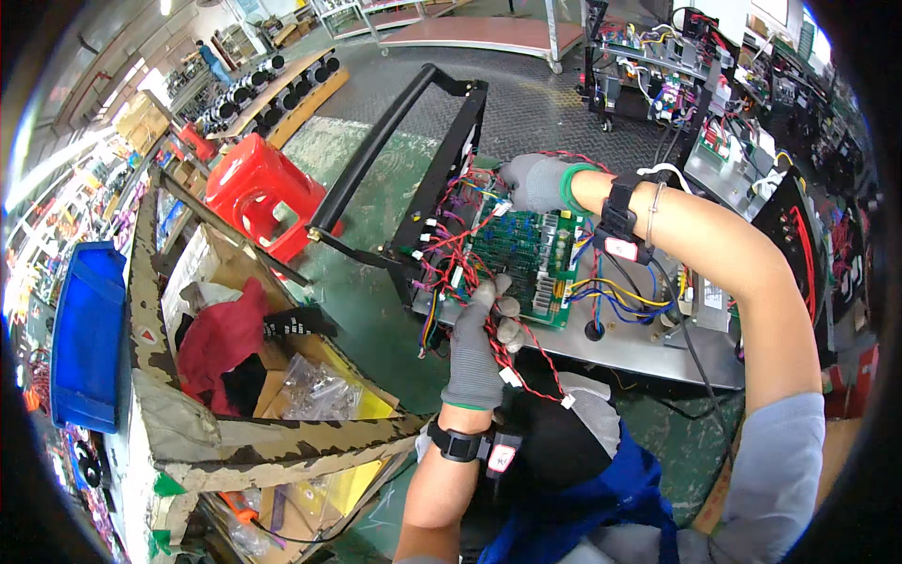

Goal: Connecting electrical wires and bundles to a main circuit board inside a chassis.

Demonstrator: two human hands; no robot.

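Note:
My left hand (493, 329), in a grey glove, has its fingers curled round twisted red wires (531, 371) with white connectors, at the lower left of a green circuit board (526, 268). My right hand (536, 185), also gloved, is at the board's upper end, its fingers bent among wires; what they hold is hidden. The board sits on a metal chassis (658, 357) with a black bar handle (371, 146) at its left. Coloured wires (611, 296) run from the board's right side across the chassis.
A red stool (249, 183) stands left of the chassis. A worn workbench (216, 437) with cardboard, cloth and bags is at lower left, beside a blue bin (83, 334). Another wired assembly (648, 66) and a trolley (474, 33) stand behind. A person (211, 61) is far back left.

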